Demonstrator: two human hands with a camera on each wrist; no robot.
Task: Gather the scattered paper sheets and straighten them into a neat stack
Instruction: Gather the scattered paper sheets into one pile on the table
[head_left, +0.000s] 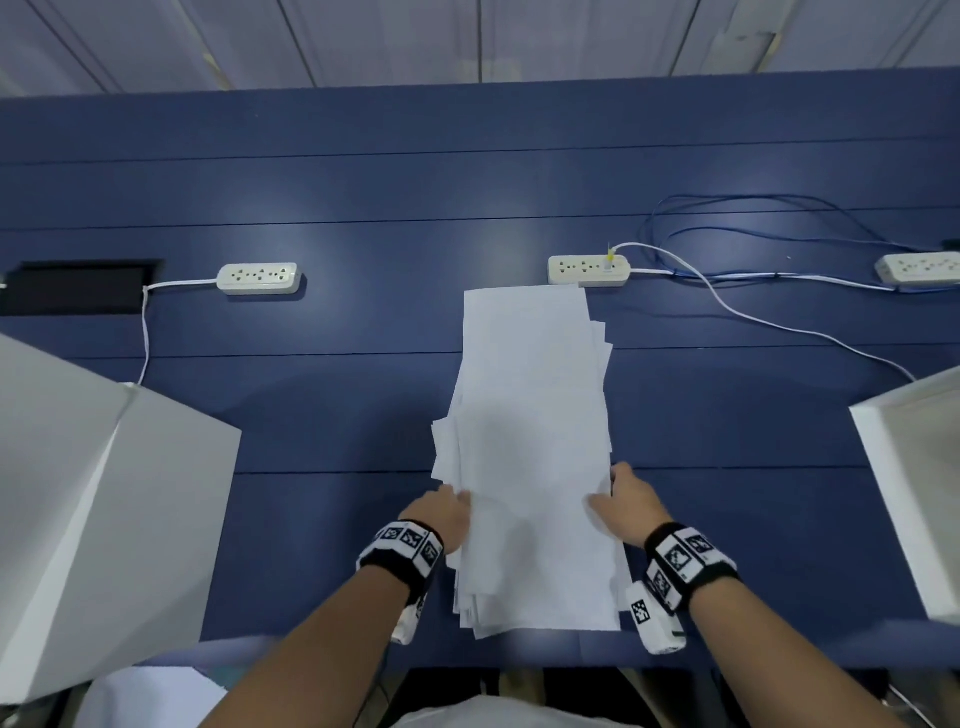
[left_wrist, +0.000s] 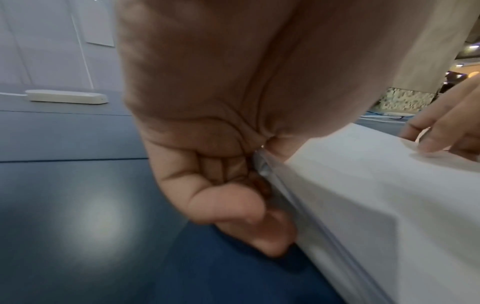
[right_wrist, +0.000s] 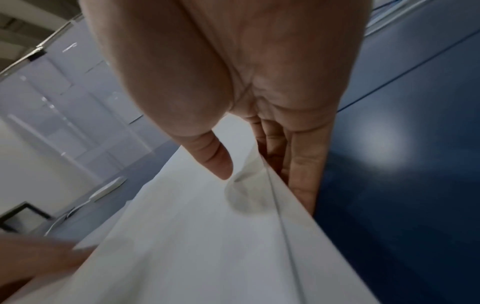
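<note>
1. Blue worktop (head_left: 322, 415) with white power strips (head_left: 258, 278) along its far part; white boxes stand at both side edges.
2. Gathering looks done: the paper sheets (head_left: 530, 441) lie in one pile near the front edge, right of centre.
3. Squaring remains: edges fan out unevenly, corners poking left and right.
4. Left hand (head_left: 441, 519) and right hand (head_left: 628, 506) both grip the pile's sides, thumbs on top.

white paper sheets (head_left: 530, 415), dark blue table (head_left: 311, 197), seemingly cream power strip (head_left: 258, 278)
</note>
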